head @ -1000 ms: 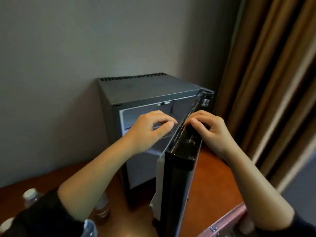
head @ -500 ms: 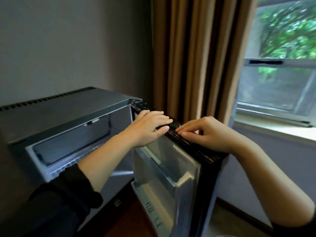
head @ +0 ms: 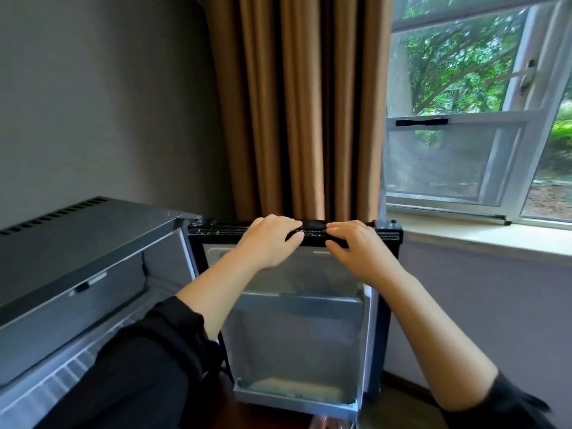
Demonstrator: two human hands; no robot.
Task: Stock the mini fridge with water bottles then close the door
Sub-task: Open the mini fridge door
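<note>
The dark grey mini fridge (head: pixel 77 236) stands at the left with its inside open to view. Its door (head: pixel 297 335) is swung wide and faces me, showing the pale inner liner and a low door shelf (head: pixel 294 397). My left hand (head: pixel 269 239) and my right hand (head: pixel 356 246) both grip the door's black top edge (head: pixel 312 229), fingers curled over it, a little apart. No water bottle is in view.
Brown curtains (head: pixel 297 103) hang right behind the door. A window (head: pixel 476 113) with a white sill (head: pixel 483 233) is at the right above a pale wall. A grey wall rises behind the fridge.
The door has swung from nearly edge-on to wide open, facing me. Both hands stayed on its top edge. My view turned right, so the floor bottles left the frame and the window appeared.
</note>
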